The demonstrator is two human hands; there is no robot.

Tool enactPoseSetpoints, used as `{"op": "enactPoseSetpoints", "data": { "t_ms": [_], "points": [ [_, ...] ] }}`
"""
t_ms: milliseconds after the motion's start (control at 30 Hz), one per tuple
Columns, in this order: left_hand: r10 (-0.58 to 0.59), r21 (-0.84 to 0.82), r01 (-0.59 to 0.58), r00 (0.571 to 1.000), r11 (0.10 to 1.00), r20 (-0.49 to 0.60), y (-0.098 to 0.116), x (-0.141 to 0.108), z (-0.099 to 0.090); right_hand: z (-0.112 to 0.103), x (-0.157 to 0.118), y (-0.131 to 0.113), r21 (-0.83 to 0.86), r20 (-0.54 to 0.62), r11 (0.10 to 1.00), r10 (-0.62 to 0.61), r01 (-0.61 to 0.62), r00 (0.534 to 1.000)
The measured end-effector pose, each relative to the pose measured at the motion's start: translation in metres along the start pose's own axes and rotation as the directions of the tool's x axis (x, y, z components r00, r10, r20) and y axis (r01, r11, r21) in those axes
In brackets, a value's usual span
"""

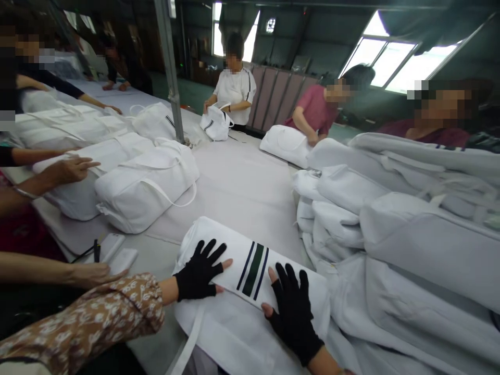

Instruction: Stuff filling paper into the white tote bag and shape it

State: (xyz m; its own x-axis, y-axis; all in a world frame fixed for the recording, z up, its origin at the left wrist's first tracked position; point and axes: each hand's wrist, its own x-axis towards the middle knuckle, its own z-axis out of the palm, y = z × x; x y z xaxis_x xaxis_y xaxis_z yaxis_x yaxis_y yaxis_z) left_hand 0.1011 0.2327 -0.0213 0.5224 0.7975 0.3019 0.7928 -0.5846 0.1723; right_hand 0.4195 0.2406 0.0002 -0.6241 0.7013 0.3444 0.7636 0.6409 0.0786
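Observation:
A white duffel bag with a green band between two navy stripes lies on the table right before me. My left hand, in a black glove with some bare fingertips, rests on the bag left of the stripes, its fingers spread. On the other side of the stripes, my right hand presses flat on the fabric in a matching glove, fingers apart. A white strap hangs down toward me from the bag's near side.
Stacked white bags crowd the right side. Filled white bags stand at the left, where a co-worker's hand touches one. A metal post rises behind them. Across the table, a person in white handles a bag.

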Motion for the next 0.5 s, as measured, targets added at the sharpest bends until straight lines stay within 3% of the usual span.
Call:
{"op": "enactPoseSetpoints", "data": {
  "t_ms": [133,200,267,367,400,433,500],
  "points": [
    [-0.019,0.010,0.021,0.992,1.000,-0.128,-0.015,-0.034,0.052,0.036,-0.034,-0.004,-0.081,-0.054,0.996,0.027,-0.032,0.998],
    [-0.019,0.006,0.020,0.992,1.000,-0.128,-0.018,-0.030,0.060,0.041,-0.031,-0.003,-0.061,-0.045,0.997,0.043,-0.045,0.998],
    [-0.033,0.000,0.033,0.996,0.999,-0.084,-0.016,-0.024,0.049,0.030,-0.024,-0.002,-0.014,-0.021,0.998,0.057,-0.057,0.998],
    [-0.089,-0.042,0.089,0.996,0.995,0.002,0.002,-0.029,0.011,-0.001,-0.039,-0.009,0.140,-0.079,0.978,0.165,-0.153,0.983],
    [-0.098,-0.058,0.100,0.995,0.993,0.023,0.014,-0.037,-0.003,-0.010,-0.056,-0.016,0.211,-0.122,0.946,0.275,-0.246,0.954],
    [-0.097,-0.069,0.100,0.995,0.993,0.038,0.028,-0.048,-0.015,-0.016,-0.079,-0.026,0.276,-0.148,0.886,0.421,-0.372,0.895],
    [-0.044,-0.058,0.048,0.997,0.997,0.059,0.062,-0.073,-0.030,-0.015,-0.141,-0.053,0.329,-0.140,0.681,0.720,-0.654,0.679]
  ]
}}
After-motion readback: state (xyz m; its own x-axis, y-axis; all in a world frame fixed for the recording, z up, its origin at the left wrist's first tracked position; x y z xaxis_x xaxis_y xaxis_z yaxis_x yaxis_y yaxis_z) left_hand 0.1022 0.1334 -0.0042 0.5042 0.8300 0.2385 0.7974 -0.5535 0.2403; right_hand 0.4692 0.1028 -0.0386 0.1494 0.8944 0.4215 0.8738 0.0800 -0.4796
